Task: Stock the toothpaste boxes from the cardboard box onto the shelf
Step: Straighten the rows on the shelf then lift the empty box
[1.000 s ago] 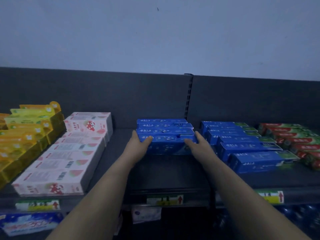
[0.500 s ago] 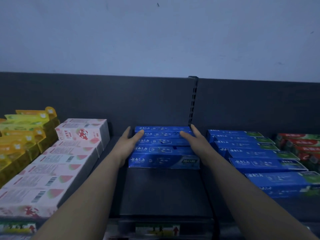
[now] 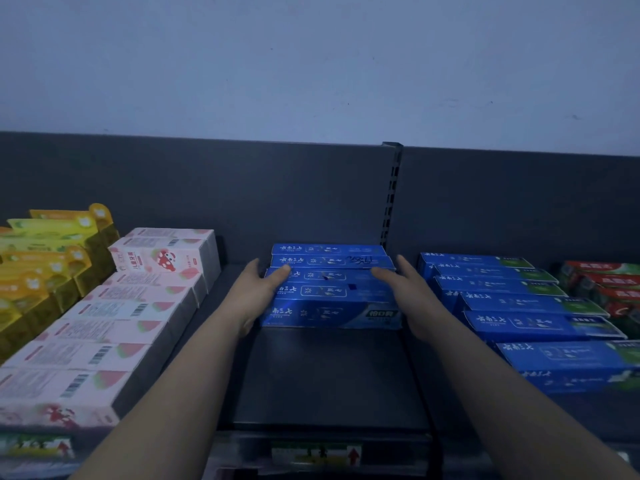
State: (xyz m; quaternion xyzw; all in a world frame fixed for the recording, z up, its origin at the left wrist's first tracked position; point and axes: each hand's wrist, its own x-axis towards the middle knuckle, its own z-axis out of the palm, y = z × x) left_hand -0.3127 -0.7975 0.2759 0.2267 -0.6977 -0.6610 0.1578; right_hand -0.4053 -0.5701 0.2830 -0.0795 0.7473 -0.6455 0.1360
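A row of several blue toothpaste boxes [image 3: 329,292] lies at the back middle of the dark shelf [image 3: 329,379], running from the back panel toward me. My left hand [image 3: 256,292] presses flat against the left ends of the boxes, its thumb on top of one. My right hand [image 3: 408,292] lies with straight fingers against their right ends. The cardboard box is out of view.
Pink boxes [image 3: 114,317] and yellow boxes [image 3: 45,258] fill the shelf on the left. Blue-and-green boxes [image 3: 533,317] and red boxes [image 3: 606,285] lie on the right. A slotted upright [image 3: 389,199] divides the back panel. Bare shelf lies in front of the blue row.
Both hands have pushed the blue boxes back to the rear panel, and my fingers have straightened along their ends. My view has moved closer to the shelf.
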